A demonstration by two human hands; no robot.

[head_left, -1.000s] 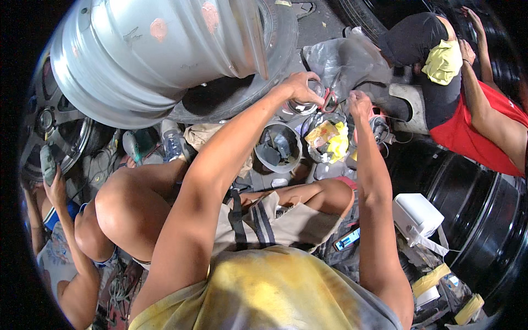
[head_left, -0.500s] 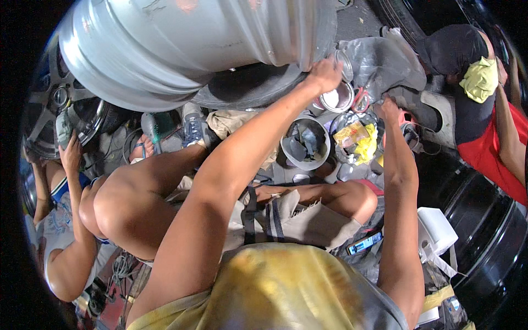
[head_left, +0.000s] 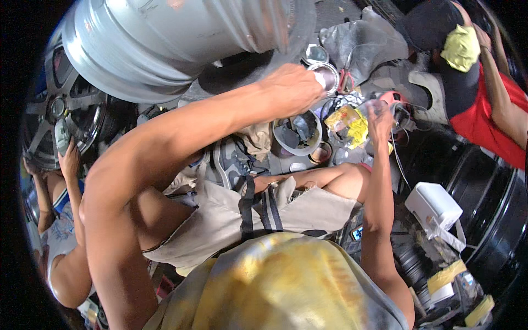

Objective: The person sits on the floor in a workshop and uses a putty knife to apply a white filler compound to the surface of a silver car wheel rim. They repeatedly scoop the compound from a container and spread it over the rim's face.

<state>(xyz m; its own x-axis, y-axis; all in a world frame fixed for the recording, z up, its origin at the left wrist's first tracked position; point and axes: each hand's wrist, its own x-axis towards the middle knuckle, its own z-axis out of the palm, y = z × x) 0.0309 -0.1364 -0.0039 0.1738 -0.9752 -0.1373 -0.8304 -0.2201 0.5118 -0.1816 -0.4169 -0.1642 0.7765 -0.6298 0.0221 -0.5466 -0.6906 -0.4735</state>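
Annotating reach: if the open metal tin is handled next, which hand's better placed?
Likely the left hand: it is right by the open metal tin, though contact is unclear. The right hand is farther off, near the yellow plastic.

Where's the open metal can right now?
In the head view, the open metal can sits above and right of centre, just right of the left hand and just below a round silvery lid.

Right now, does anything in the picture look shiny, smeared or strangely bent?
In the head view, glare streaks the silver wheel rim and glossy black wheel rims; in the head view, the right fingers look smeared; the head view's corners are black, its edges fisheye-curved.
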